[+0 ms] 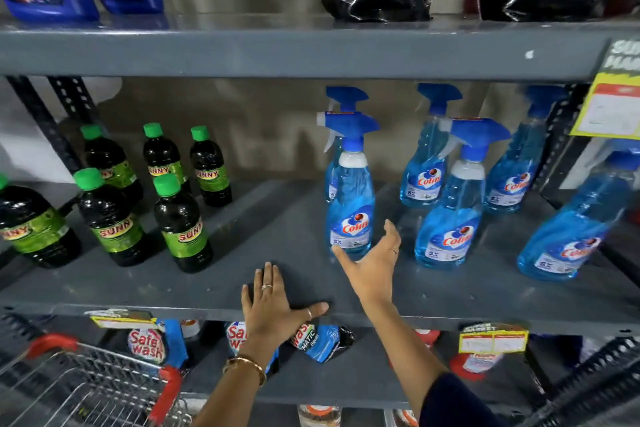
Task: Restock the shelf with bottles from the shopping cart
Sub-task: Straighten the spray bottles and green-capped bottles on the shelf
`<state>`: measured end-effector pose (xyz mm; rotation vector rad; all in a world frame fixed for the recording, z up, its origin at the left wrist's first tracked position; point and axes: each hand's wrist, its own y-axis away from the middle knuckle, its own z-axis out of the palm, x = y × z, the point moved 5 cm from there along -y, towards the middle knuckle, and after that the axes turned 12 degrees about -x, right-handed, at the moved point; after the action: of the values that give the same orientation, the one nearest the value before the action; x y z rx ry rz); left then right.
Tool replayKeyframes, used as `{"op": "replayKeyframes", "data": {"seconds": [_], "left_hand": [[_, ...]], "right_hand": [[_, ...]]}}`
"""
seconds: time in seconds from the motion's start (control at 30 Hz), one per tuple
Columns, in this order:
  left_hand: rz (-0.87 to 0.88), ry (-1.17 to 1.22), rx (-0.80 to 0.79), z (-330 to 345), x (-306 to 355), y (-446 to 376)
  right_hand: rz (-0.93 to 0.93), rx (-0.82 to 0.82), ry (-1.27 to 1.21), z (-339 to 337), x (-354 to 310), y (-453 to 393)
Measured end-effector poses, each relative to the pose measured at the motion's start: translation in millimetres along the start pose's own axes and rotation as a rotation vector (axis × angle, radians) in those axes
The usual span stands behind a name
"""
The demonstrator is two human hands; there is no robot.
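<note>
Upright, blue spray bottle [349, 198], label seemingly "Colin".

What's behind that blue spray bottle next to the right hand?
Directly behind the front spray bottle stands another blue spray bottle. Only its trigger head and a sliver of its body show; the front bottle covers its label and the rest.

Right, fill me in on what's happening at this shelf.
A person is stocking the middle shelf of a grey rack. Their left hand lies flat and empty on the shelf's front edge. Their right hand is open, its fingers spread just beside the front blue spray bottle, not gripping it. More blue spray bottles stand to the right, and dark bottles with green caps stand to the left. The shopping cart sits at lower left.
</note>
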<state>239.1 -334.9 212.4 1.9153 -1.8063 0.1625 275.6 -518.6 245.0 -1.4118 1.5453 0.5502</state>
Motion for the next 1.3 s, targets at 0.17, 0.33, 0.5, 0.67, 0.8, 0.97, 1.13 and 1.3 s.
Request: {"op": "replayKeyframes", "data": {"seconds": [0.17, 0.33, 0.5, 0.67, 0.8, 0.97, 1.13, 1.3], "left_hand": [[-0.019, 0.022, -0.016, 0, -2, -4], [-0.018, 0.01, -0.023, 2, -3, -5], [-0.024, -0.005, -0.023, 3, -4, -4], [-0.008, -0.001, -0.021, 3, -3, -5], [-0.002, -0.012, -0.027, 3, -3, -4], [-0.01, -0.025, -0.036, 5, -5, -6], [-0.006, -0.022, -0.031, 5, -5, -7], [-0.003, -0.026, -0.023, 7, -6, -8]], "right_hand": [[0.065, 0.016, -0.056, 27, -5, -15], [0.096, 0.049, -0.02, 32, 0, -19], [0.087, 0.059, 0.014, 33, -1, -17], [0.088, 0.062, 0.036, 32, 3, -10], [0.094, 0.052, 0.041, 32, -1, -9], [0.183, 0.084, 0.036, 43, -9, -17], [0.213, 0.108, 0.082, 43, -6, -20], [0.193, 0.12, 0.081, 39, -6, -10]]}}
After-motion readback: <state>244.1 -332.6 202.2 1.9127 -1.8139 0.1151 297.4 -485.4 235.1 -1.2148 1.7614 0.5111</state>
